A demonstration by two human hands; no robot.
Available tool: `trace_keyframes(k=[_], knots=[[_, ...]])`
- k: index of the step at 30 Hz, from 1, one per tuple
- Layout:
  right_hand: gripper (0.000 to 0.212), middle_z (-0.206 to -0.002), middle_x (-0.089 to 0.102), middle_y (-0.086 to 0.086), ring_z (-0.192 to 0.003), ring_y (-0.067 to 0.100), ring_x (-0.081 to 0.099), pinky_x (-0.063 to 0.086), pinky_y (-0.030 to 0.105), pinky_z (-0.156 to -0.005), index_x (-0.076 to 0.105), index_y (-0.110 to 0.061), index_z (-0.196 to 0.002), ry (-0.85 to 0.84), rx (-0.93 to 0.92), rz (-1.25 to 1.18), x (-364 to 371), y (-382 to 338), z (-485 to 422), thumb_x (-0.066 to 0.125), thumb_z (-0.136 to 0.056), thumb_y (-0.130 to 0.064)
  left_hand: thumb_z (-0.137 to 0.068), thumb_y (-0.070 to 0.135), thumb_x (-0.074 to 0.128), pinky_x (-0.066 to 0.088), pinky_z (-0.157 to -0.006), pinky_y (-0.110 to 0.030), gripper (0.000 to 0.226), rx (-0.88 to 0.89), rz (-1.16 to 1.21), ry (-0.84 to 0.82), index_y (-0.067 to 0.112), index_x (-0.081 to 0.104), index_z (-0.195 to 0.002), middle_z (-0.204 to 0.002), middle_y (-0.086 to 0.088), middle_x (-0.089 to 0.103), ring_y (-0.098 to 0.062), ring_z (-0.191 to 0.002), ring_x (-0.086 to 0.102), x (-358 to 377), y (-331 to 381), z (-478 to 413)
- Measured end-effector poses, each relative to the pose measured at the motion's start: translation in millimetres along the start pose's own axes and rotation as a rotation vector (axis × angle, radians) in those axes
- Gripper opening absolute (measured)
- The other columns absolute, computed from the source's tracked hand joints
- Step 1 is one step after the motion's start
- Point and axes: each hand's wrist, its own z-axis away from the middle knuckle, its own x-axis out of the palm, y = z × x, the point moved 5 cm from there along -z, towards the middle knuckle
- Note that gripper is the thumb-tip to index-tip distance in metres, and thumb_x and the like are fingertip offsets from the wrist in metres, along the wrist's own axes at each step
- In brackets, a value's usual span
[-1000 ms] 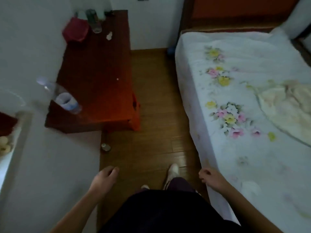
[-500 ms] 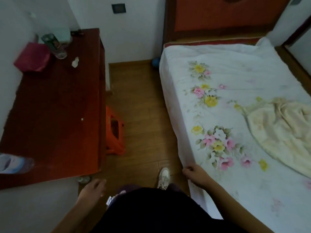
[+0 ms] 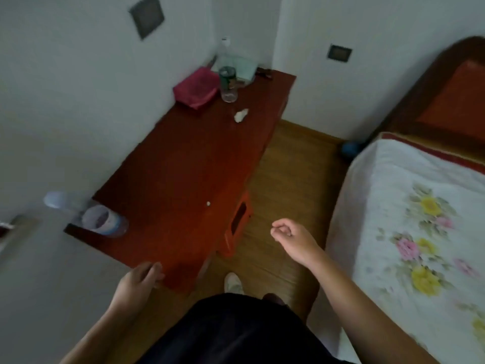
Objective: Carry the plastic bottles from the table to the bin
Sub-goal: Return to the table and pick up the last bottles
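Bottle (image 3: pixel 105 222) on table (image 3: pixel 183 166), label unreadable; left hand (image 3: pixel 139 281), right hand (image 3: pixel 295 239) loosely curled, empty.

White walls (image 3: pixel 78 88), seemingly wooden floor (image 3: pixel 294 174), floral bed (image 3: pixel 393 206)

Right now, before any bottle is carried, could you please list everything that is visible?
table: one, dark red wood, along the left wall
plastic bottle: one, clear with pale label, lying at the table's near left corner
tall bottle: one, clear with white cap, standing at the table's far end
container: one, clear with dark green band, far end of table
pack: one, magenta, left of the container
crumpled paper: one, white, on the table near the container
stool: one, orange-red, under the table's right edge
bed: one, white floral sheet, right side
wall plates: two, dark, on the walls
shoe: one, white, on the floor
left hand: one, empty, at the table's near corner
right hand: one, empty, loosely curled, above the floor
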Motion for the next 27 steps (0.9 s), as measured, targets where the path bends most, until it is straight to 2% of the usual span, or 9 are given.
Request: trace_keyframes(k=[3, 6, 10, 12, 15, 17, 19, 21, 27], knots=[[0.033, -0.115, 0.067, -0.011, -0.107, 0.006, 0.064, 0.051, 0.03, -0.093, 0.06, -0.029, -0.126, -0.079, -0.097, 0.07, 13, -52, -37, 0.055, -0.098, -0.045, -0.102, 0.039, 0.051, 0.057, -0.077, -0.048, 0.029, 0.005, 0.037, 0.097, 0.022, 0.069, -0.086, -0.081, -0.003, 0.075, -0.022, -0.079, 0.071, -25, 10, -7], [0.033, -0.116, 0.067, -0.011, -0.107, 0.007, 0.064, 0.052, 0.032, -0.093, 0.059, -0.03, -0.126, -0.172, -0.172, 0.159, 31, -95, -63, 0.053, -0.098, -0.047, -0.101, 0.044, 0.051, 0.058, -0.078, -0.046, 0.024, -0.024, 0.08, 0.195, 0.029, 0.067, -0.09, -0.087, 0.001, 0.075, -0.02, -0.083, 0.071, -51, 14, -10], [0.033, -0.118, 0.066, -0.01, -0.107, 0.008, 0.063, 0.051, 0.03, -0.09, 0.058, -0.028, -0.128, -0.287, -0.254, 0.292, 57, -133, -87, 0.053, -0.099, -0.044, -0.098, 0.044, 0.055, 0.052, -0.068, -0.034, 0.021, -0.097, 0.169, 0.38, 0.027, 0.067, -0.101, -0.09, 0.001, 0.073, -0.02, -0.086, 0.07, -80, 12, -8], [0.032, -0.117, 0.066, -0.011, -0.107, 0.008, 0.064, 0.053, 0.031, -0.092, 0.059, -0.028, -0.128, -0.33, -0.279, 0.356, 66, -143, -97, 0.054, -0.099, -0.043, -0.093, 0.05, 0.061, 0.051, -0.067, -0.032, 0.036, -0.16, 0.208, 0.466, 0.02, 0.064, -0.114, -0.099, -0.002, 0.072, -0.019, -0.089, 0.069, -92, 6, -9], [0.032, -0.116, 0.064, -0.013, -0.106, 0.007, 0.063, 0.052, 0.029, -0.087, 0.059, -0.028, -0.127, -0.4, -0.295, 0.413, 74, -154, -108, 0.054, -0.1, -0.044, -0.081, 0.056, 0.073, 0.056, -0.079, -0.037, 0.069, -0.221, 0.305, 0.544, 0.016, 0.051, -0.132, -0.114, -0.001, 0.063, -0.022, -0.1, 0.066, -106, 2, -18], [0.033, -0.116, 0.064, -0.012, -0.106, 0.008, 0.063, 0.052, 0.03, -0.088, 0.059, -0.028, -0.128, -0.421, -0.297, 0.437, 73, -158, -115, 0.054, -0.099, -0.043, -0.074, 0.054, 0.082, 0.057, -0.083, -0.039, 0.083, -0.203, 0.385, 0.582, 0.017, 0.044, -0.138, -0.118, 0.001, 0.057, -0.021, -0.103, 0.063, -112, 12, -26], [0.032, -0.116, 0.064, -0.012, -0.106, 0.008, 0.063, 0.053, 0.031, -0.091, 0.059, -0.028, -0.127, -0.427, -0.297, 0.46, 69, -161, -121, 0.054, -0.099, -0.043, -0.071, 0.047, 0.087, 0.056, -0.08, -0.032, 0.087, -0.141, 0.457, 0.601, 0.019, 0.042, -0.14, -0.118, 0.004, 0.058, -0.012, -0.1, 0.063, -113, 26, -38], [0.031, -0.117, 0.065, -0.011, -0.106, 0.009, 0.064, 0.053, 0.031, -0.091, 0.06, -0.029, -0.127, -0.418, -0.285, 0.46, 61, -165, -126, 0.055, -0.099, -0.043, -0.073, 0.037, 0.087, 0.052, -0.071, -0.023, 0.08, -0.099, 0.483, 0.596, 0.022, 0.044, -0.138, -0.109, 0.012, 0.06, -0.001, -0.094, 0.061, -109, 38, -50], [0.031, -0.114, 0.067, -0.011, -0.104, 0.008, 0.064, 0.052, 0.03, -0.089, 0.061, -0.028, -0.126, -0.309, -0.261, 0.376, 19, -178, -144, 0.057, -0.098, -0.043, -0.077, 0.038, 0.084, 0.048, -0.064, -0.019, 0.052, -0.039, 0.514, 0.642, 0.027, 0.056, -0.119, -0.098, 0.015, 0.065, -0.004, -0.089, 0.066, -97, 74, -79]])
